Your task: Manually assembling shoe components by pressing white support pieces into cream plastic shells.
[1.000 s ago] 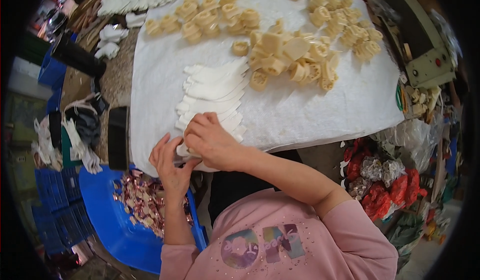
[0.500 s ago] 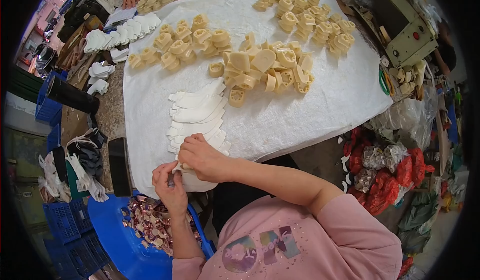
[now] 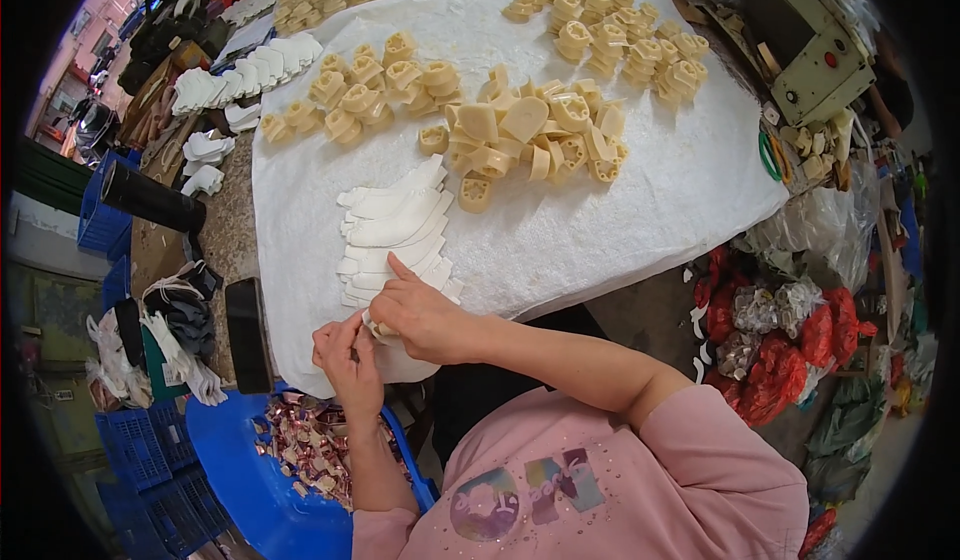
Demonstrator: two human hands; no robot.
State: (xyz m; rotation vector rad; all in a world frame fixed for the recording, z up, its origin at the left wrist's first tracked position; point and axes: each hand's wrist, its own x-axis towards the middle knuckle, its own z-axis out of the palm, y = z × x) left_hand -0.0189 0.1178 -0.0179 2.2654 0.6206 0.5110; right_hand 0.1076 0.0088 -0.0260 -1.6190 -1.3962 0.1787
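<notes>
My right hand is closed around a small cream heel-like piece, mostly hidden under its fingers; its index finger points away from me. Pressed up against the same piece, the fingers of my left hand are bent and close together. Both hands are over the near edge of the white cloth. Just beyond them lie overlapping white curved cut pieces, fanned out in a column. Farther off is a heap of cream shoe-heel-shaped plastic pieces.
More cream heels stand in clusters across the cloth. A blue basin with pinkish shiny pieces is at my lower left. Beside the cloth are a dark phone-like slab and a black cylinder. Red bags lie at right.
My right index finger has stretched out, and my left fingers have drawn in beside the piece. At the far left, another person's hand has left the table edge. The view has shifted slightly.
</notes>
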